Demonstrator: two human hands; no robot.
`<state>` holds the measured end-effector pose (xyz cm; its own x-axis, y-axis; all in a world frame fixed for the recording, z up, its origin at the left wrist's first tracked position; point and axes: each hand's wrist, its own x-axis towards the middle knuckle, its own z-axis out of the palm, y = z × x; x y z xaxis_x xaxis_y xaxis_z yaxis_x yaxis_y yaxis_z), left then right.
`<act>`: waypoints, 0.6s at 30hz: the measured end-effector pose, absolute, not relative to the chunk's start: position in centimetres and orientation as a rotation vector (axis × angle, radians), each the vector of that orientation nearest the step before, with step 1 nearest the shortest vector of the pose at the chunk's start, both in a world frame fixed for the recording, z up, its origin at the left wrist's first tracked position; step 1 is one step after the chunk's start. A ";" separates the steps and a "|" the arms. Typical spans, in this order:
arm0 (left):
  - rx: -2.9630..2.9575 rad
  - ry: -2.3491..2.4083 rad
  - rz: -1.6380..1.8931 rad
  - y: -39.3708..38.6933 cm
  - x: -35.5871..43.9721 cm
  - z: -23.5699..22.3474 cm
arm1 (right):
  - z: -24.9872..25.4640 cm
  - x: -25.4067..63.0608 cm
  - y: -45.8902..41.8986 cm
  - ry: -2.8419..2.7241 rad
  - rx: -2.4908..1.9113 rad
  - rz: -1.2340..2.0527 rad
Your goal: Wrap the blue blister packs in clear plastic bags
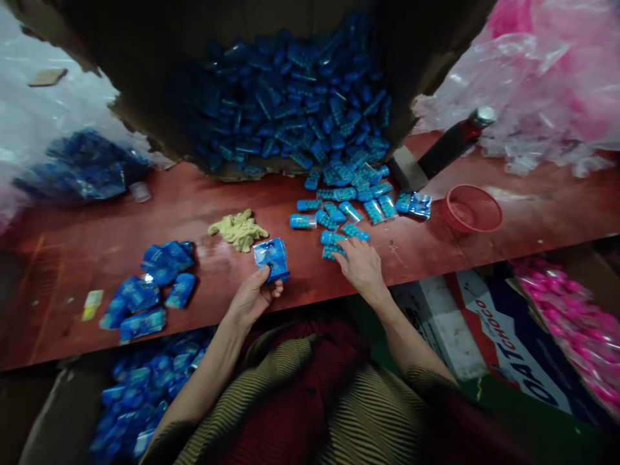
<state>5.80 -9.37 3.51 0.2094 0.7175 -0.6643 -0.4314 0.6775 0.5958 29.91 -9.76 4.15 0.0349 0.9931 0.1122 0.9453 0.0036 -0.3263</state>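
One blue packet [271,252] pinched in left hand [250,296], right hand [363,266] over partly hidden blue bottle [330,252], grip unclear.

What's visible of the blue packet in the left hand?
The blue packet is glossy, like thin plastic film, its pale print facing the camera, too small to read. The left hand grips its near end, thumb on top. It's right of the yellowish cloth; contact with the table is unclear.
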 end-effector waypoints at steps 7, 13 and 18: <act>0.232 1.036 0.809 -9.8 5.6 3.6 | 2.3 27.9 -11.0 -2.109 -2.011 0.212; 0.252 1.068 0.825 -10.0 5.1 3.4 | 1.6 27.4 -9.5 -1.893 -1.683 0.619; 0.269 1.093 0.846 -9.9 5.1 3.2 | 3.6 26.1 -9.9 -1.287 -1.429 1.223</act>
<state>5.08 -9.87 3.19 0.1926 0.7172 -0.6697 -0.4682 0.6670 0.5796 26.08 -9.88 3.56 -0.0012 0.9920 -0.1265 0.1771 -0.1243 -0.9763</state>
